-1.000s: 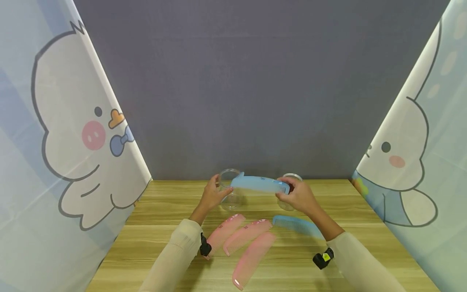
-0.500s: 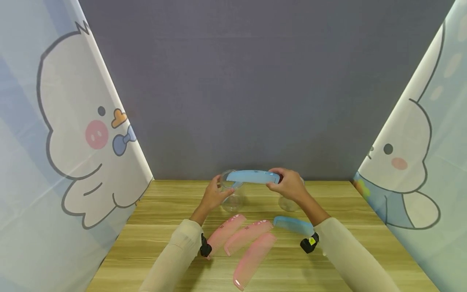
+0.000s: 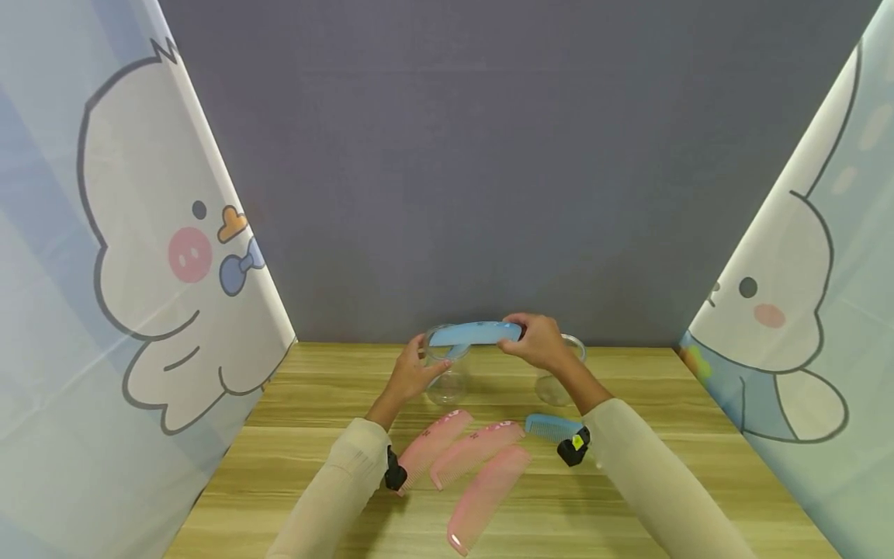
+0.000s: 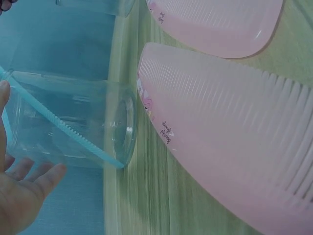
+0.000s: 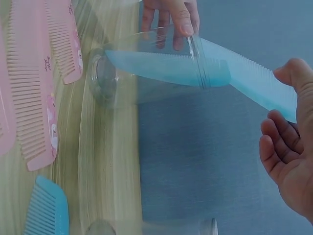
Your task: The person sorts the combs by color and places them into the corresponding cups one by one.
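Note:
My left hand (image 3: 410, 374) holds a clear, wide-mouthed plastic jar (image 3: 447, 388) near its rim, thumb on the near side and fingers round the far side. One light blue comb (image 5: 166, 68) leans slantwise inside this jar, its end at the mouth. My right hand (image 3: 538, 341) pinches another blue comb (image 3: 475, 334) by its right end. This comb lies across the jar's mouth, its left end over the opening; whether it touches the rim I cannot tell. A second clear jar (image 3: 552, 390) stands on the right, partly hidden behind my right forearm.
Three pink combs, the left one (image 3: 436, 439), the middle one (image 3: 478, 452) and the nearest one (image 3: 489, 493), lie on the wooden table (image 3: 279, 466). A blue comb (image 3: 550, 425) lies right of them, partly covered by my right wrist camera (image 3: 574, 447). A grey backdrop (image 3: 475, 171) rises behind.
My right hand has carried its blue comb leftward and slightly up, bringing the comb's free end over the left jar's mouth. My left hand stays on the jar.

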Tool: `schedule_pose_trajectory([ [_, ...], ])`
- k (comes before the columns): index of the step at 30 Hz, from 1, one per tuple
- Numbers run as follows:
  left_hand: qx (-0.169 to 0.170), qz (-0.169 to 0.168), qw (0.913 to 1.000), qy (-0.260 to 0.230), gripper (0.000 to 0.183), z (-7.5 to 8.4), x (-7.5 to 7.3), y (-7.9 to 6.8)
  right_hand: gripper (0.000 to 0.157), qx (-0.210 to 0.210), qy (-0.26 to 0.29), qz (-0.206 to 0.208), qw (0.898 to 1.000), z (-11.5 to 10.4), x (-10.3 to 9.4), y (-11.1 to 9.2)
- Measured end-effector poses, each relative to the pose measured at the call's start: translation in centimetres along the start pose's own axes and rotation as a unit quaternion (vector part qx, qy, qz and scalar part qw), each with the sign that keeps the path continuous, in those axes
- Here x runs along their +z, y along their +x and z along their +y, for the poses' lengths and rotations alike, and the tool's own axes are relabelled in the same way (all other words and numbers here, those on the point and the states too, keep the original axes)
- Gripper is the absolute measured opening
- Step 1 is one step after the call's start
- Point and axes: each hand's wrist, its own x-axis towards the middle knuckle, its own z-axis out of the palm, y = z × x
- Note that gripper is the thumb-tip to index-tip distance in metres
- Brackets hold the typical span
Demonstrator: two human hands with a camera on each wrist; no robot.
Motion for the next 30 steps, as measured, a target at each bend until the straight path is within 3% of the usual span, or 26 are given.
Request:
schedule_pose_trajectory([
  [8, 0.015, 0.007, 0.9998, -0.008, 0.086, -0.3, 0.2, 0.2, 0.055, 0.023, 0.018, -0.013, 0.999, 0.0, 0.9, 0.6],
  [16, 0.014, 0.01, 0.9998, 0.008, 0.092, 0.0, 0.0, 0.1, 0.063, 0.019, 0.044, 0.016, 0.999, 0.1, 1.4, 0.8],
  [21, 0.001, 0.005, 1.0, 0.008, 0.096, -0.1, 0.0, 0.1, 0.058, 0.009, 0.039, 0.031, 0.999, 0.4, 1.3, 0.2],
  [30, 0.001, 0.008, 0.9999, 0.007, 0.094, -0.3, 0.1, 0.2, 0.046, -0.004, 0.04, 0.021, 0.999, 1.6, 0.8, -1.8],
])
